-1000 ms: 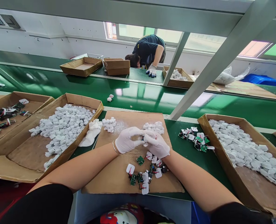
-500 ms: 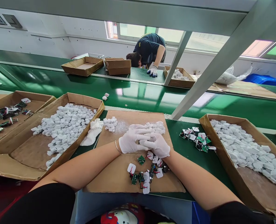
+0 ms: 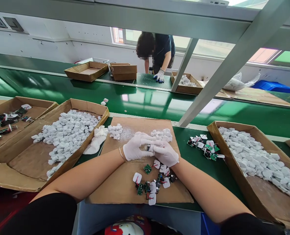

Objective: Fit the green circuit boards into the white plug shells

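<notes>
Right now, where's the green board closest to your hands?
Head view: the green board lies on the cardboard below the left hand and right hand, above more boards.

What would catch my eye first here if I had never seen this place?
Big heaps of small white pieces stand out first, lying in cardboard trays to the left and right on a green conveyor belt. In the middle, the white-gloved left hand and right hand meet over a cardboard sheet, holding a small part, with small green circuit boards lying just below them.
</notes>
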Action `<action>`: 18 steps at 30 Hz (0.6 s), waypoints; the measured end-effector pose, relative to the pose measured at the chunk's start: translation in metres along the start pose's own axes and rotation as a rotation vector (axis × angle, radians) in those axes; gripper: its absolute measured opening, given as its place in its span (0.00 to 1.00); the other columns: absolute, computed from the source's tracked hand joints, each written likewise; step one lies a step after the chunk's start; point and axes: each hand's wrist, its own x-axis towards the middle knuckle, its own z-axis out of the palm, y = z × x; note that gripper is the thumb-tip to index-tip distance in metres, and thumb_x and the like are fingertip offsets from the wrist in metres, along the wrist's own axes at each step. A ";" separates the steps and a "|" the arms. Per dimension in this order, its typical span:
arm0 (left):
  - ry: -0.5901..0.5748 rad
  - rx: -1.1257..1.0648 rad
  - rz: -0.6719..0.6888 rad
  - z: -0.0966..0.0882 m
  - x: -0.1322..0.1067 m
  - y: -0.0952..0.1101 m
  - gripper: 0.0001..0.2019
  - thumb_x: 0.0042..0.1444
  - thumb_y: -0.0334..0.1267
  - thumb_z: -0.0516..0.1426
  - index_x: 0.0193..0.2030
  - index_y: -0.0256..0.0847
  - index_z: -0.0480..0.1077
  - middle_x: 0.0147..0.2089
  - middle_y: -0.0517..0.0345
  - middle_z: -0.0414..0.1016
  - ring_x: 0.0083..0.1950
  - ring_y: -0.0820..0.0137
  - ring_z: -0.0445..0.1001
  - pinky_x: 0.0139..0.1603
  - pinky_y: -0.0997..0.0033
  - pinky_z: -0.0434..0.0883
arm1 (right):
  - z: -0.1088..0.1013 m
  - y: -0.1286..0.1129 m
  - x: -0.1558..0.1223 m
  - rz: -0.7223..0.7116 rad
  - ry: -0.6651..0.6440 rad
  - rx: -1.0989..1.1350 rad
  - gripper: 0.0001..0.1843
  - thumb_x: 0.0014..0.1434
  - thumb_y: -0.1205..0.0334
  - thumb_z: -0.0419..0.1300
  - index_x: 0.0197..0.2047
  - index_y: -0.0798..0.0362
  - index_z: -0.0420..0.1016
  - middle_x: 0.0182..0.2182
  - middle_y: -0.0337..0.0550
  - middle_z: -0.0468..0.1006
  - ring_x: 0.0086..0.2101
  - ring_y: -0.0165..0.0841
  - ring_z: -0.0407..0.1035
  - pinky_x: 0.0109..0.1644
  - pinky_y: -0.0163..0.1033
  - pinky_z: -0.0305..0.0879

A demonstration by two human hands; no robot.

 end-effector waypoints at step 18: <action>0.032 0.242 0.085 0.009 -0.002 0.004 0.20 0.49 0.59 0.62 0.40 0.48 0.79 0.49 0.56 0.79 0.43 0.66 0.74 0.49 0.61 0.64 | -0.007 0.006 -0.003 0.042 0.031 -0.276 0.15 0.47 0.57 0.66 0.35 0.59 0.77 0.27 0.42 0.76 0.26 0.30 0.67 0.29 0.35 0.63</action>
